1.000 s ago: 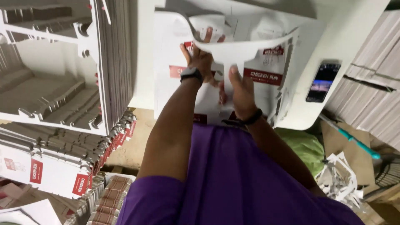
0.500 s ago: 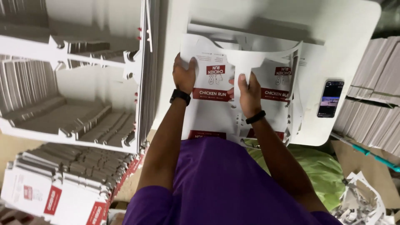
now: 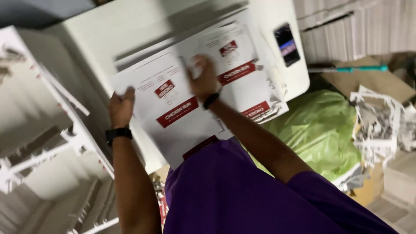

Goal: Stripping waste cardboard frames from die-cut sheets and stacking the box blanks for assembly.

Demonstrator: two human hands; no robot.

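The person, in a purple shirt [image 3: 242, 190], is standing over a white table [image 3: 86, 39] and working a flat white carton blank [image 3: 173, 125] with red label panels printed on it. The left hand [image 3: 121, 108], with a black watch [image 3: 118, 133] on its wrist, is gripping the blank's left edge, fingers curled over the cardboard. The right hand [image 3: 203, 80], wearing a black wristband [image 3: 211, 100], is pressing down near the middle of the sheet, its fingers bent around what looks like a flap or fold, though motion blur is making that hard to tell. The blank is lying on the table's near edge, tilted, overhanging toward the person's body, and seems to be resting on more sheets of the same kind [image 3: 255, 86].

A smartphone [image 3: 287, 44] with its screen lit is lying on the table just beside the sheets' right corner. Right of the table a green plastic bag [image 3: 318, 130] is sitting low, with crumpled cardboard scraps [image 3: 379, 121] beside it and a teal-handled tool [image 3: 346, 69] lying on brown cardboard above. Stacks of flat cardboard [image 3: 359, 30] are filling the upper right, and die-cut white sheets [image 3: 39, 143] are standing at the left
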